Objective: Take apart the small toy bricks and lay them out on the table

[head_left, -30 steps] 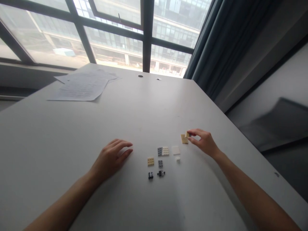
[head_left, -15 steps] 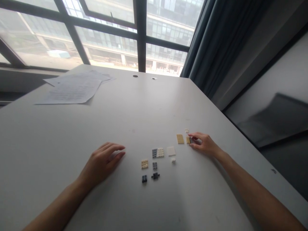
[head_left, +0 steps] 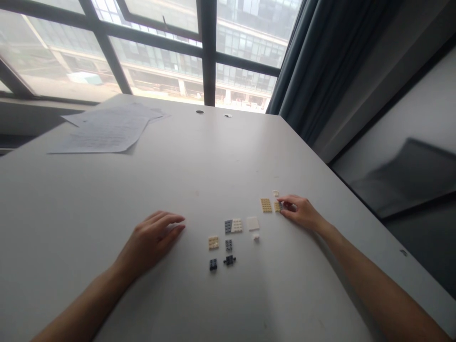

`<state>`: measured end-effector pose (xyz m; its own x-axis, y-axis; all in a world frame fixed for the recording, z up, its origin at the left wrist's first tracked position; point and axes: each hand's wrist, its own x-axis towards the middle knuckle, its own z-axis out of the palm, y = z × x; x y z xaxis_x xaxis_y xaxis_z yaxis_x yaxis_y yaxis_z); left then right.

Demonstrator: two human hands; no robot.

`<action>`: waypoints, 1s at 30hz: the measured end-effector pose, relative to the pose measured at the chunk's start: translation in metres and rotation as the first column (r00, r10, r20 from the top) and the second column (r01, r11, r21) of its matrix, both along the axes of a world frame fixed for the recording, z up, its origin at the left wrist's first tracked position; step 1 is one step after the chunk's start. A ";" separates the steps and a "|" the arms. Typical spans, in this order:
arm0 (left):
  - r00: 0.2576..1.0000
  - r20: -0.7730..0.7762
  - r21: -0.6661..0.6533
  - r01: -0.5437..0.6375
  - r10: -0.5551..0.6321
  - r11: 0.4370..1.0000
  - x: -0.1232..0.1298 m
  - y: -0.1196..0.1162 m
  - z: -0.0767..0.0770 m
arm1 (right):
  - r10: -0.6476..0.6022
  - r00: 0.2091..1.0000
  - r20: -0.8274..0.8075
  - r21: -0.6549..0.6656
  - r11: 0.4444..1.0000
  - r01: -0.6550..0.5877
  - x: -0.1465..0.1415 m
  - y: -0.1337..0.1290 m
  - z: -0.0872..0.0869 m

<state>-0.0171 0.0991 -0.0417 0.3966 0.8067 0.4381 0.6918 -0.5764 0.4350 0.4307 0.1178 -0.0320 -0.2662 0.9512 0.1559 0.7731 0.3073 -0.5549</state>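
My left hand (head_left: 153,237) rests on the white table, thumb and fingers apart with nothing between them. At the right, the fingertips of my right hand (head_left: 299,209) close on a small tan and grey piece (head_left: 277,207). Beside it lie a tan plate (head_left: 266,205) and a small white piece (head_left: 275,193). Nearer the middle are a grey and white studded pair (head_left: 233,226), a smooth white tile (head_left: 253,223) and a small white brick (head_left: 256,238). Below them sit a light tan plate (head_left: 213,242), a grey plate (head_left: 228,245), a black brick (head_left: 213,264) and a black piece with side pins (head_left: 230,260).
Printed papers (head_left: 107,128) lie at the table's far left. Two round holes, one (head_left: 200,112) left of the other (head_left: 228,116), are near the back edge of the table (head_left: 178,156). Behind stand a window and a dark curtain (head_left: 306,61).
The fingers of my right hand have drawn slightly closer together around the small tan and grey piece. My left hand has stayed in place.
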 end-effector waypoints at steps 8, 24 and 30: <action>1.000 -0.009 0.004 -0.008 0.008 1.000 0.001 0.000 0.000 | -0.001 0.997 0.074 0.145 0.989 -0.010 -0.005 -0.006 0.001; 1.000 0.010 0.010 0.018 -0.018 1.000 0.005 -0.001 0.002 | 0.350 0.925 0.146 0.077 0.928 -0.363 -0.130 -0.020 0.026; 0.999 0.016 0.004 0.029 -0.030 1.000 0.005 -0.001 0.001 | 0.357 0.924 0.141 0.057 0.928 -0.367 -0.153 -0.016 0.016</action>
<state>-0.0123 0.0980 -0.0405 0.4129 0.7929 0.4481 0.6672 -0.5982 0.4438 0.2779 0.1017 -0.0160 -0.6124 0.7718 0.1710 0.6626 0.6191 -0.4215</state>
